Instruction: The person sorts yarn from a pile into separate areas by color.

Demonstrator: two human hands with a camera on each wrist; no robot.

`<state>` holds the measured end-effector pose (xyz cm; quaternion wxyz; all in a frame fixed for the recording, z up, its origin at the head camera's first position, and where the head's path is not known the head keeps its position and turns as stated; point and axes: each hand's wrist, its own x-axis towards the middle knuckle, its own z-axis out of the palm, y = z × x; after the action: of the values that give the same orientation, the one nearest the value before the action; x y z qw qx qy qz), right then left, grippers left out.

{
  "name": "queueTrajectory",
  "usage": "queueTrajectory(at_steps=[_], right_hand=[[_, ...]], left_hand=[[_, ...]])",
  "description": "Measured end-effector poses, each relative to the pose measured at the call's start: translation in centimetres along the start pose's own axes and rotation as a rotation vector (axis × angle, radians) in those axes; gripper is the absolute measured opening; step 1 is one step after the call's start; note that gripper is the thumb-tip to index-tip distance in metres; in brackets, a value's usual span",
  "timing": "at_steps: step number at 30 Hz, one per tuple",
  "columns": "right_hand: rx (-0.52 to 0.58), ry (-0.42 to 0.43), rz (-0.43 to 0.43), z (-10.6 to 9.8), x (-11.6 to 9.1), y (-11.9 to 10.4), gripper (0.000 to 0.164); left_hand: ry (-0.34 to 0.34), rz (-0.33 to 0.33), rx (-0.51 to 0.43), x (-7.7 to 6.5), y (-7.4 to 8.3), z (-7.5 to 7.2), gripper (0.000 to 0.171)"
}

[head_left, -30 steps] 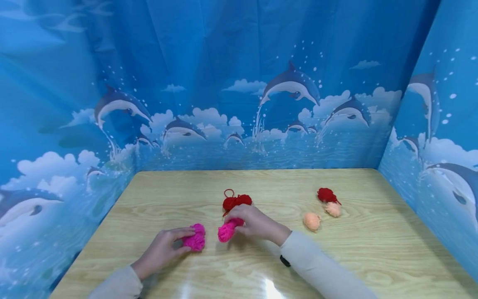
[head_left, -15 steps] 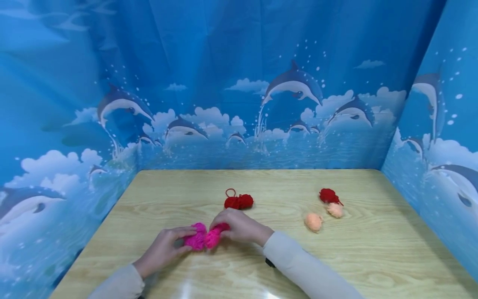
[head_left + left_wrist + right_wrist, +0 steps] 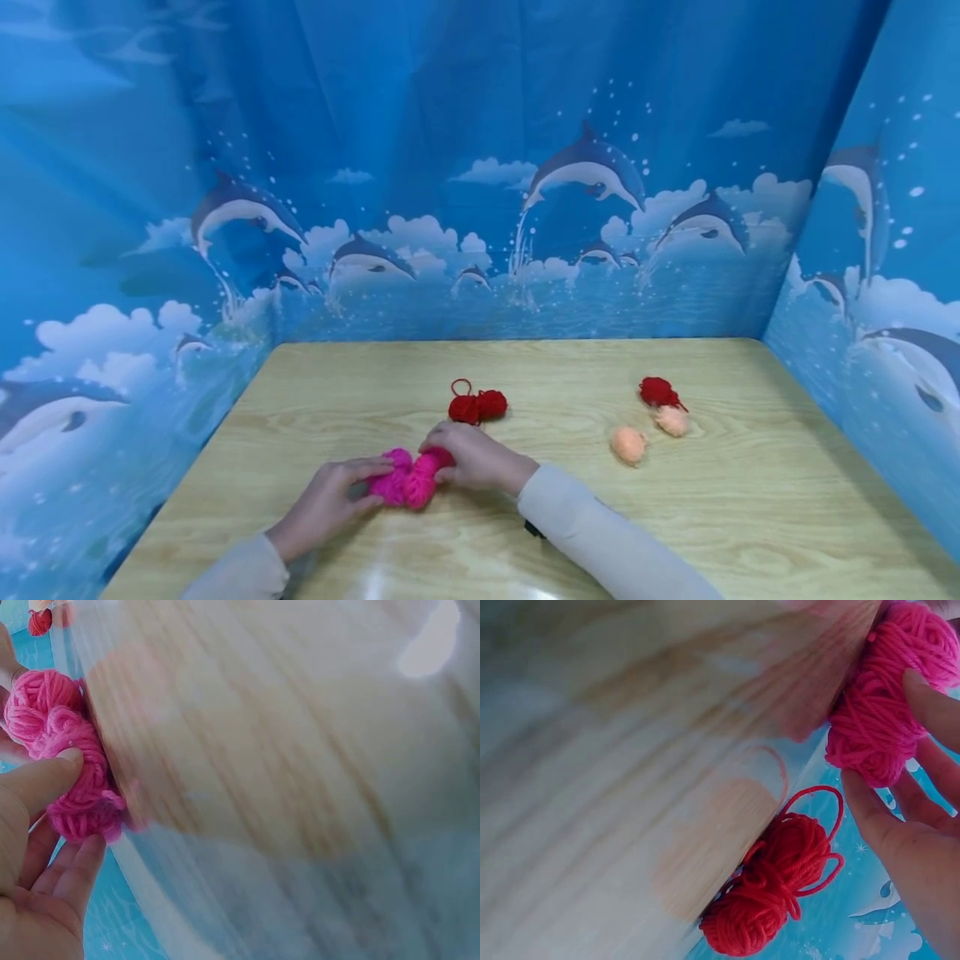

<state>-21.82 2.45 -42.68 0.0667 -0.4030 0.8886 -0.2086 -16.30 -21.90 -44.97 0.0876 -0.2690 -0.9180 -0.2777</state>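
My left hand [image 3: 326, 500] grips a magenta bundle of yarn [image 3: 386, 487] on the wooden table, thumb on the near side and fingers on the far side. Against that bundle's right side sits a hot pink bundle of yarn [image 3: 420, 486], whose redder end lies under my right hand [image 3: 476, 458]. My right thumb and fingers pinch this pink bundle [image 3: 877, 727]. In the left wrist view, the yarn held by my left fingers [image 3: 79, 874] has a loose strand at its lower end. Part of each bundle is hidden behind the fingers.
Just beyond my right hand lies a red bundle of yarn [image 3: 478, 406] with a looped strand. Farther right are a red yarn ball [image 3: 657, 391] and two peach yarn balls [image 3: 628, 445]. A blue dolphin-print curtain [image 3: 450, 208] borders the table [image 3: 555, 358] at the back and sides.
My right hand has moved left with the hot pink bundle, closing the gap until it meets the magenta one. My left hand stays in place, gripping its yarn.
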Motion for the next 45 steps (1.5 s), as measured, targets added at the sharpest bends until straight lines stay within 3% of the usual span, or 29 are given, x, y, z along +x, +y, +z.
queueTrajectory(at_steps=[7, 29, 36, 45], right_hand=[[-0.018, 0.003, -0.03, 0.2, 0.5, 0.0, 0.037], [-0.016, -0.006, -0.053, 0.1, 0.5, 0.1, 0.037], [-0.019, -0.038, -0.054, -0.4, 0.4, -0.1, 0.041], [0.054, -0.053, 0.023, -1.9, -0.2, 0.6, 0.045]], left_hand=[[-0.03, -0.032, -0.004, 0.0, -0.2, -0.1, 0.043], [-0.009, 0.0, -0.016, 0.0, -0.1, -0.1, 0.043], [-0.017, -0.03, -0.007, -0.1, -0.2, 0.0, 0.043], [-0.015, -0.062, -0.008, -0.1, -0.1, 0.1, 0.042]])
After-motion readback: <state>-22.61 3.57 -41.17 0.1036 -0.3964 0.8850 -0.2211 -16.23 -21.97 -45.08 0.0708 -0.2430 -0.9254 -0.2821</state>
